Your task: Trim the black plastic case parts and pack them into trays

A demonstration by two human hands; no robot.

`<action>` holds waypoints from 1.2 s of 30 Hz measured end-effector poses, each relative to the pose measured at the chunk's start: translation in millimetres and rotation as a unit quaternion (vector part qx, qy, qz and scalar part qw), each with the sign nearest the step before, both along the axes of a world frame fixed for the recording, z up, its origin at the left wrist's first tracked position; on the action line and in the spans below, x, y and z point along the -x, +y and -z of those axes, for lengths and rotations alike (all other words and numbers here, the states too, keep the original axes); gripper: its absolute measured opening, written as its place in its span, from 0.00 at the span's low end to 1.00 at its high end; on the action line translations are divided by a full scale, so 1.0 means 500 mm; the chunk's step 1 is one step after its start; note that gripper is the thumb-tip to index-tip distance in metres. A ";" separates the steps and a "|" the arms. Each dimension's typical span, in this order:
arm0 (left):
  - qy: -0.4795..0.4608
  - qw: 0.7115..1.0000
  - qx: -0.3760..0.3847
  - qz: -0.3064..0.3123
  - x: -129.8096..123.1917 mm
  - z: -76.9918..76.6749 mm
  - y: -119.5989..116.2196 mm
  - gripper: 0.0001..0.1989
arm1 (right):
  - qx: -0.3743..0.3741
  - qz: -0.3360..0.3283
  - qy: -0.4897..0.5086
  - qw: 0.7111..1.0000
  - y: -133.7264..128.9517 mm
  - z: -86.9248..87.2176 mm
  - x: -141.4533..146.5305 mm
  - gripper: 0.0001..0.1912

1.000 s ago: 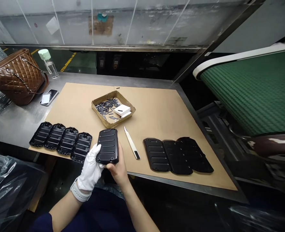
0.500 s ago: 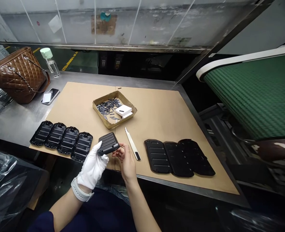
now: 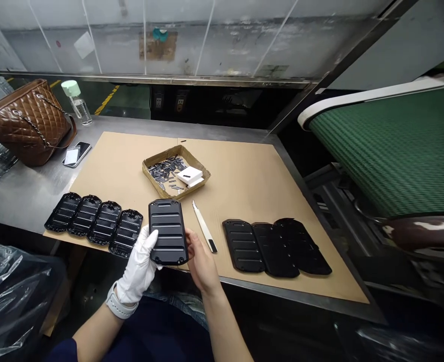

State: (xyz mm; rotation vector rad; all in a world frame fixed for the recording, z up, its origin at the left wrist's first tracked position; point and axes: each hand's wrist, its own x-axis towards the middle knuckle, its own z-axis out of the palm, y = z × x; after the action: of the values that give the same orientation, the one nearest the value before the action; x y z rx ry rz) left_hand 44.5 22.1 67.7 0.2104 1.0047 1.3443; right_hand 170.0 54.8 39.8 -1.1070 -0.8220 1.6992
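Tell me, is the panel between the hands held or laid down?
Held: gloved left hand grips the panel, thumb on its face, right hand at its edge.

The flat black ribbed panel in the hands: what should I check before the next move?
1. White-gloved left hand gripping the flat black ribbed panel: ok, at its left edge.
2. Bare right hand gripping it firmly: cannot tell, partly hidden.
3. Panel's back undamaged: cannot tell, facing away.
4. Slim white-handled cutter apart from both hands: ok.
5. All small dark strips inside the shallow brown cardboard tray: not ok, a similar dark piece lies outside.
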 end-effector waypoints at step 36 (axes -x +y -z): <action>0.471 0.827 -0.222 0.214 0.067 -0.023 0.018 0.07 | -0.200 0.202 -0.263 0.922 -0.011 -0.007 -0.041 0.37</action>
State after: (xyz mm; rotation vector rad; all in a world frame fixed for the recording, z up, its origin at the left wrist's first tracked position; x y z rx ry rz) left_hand 11.1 31.3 79.3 1.4849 1.3079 1.0025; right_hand 190.4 49.4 43.2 -1.3459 -1.1190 0.8433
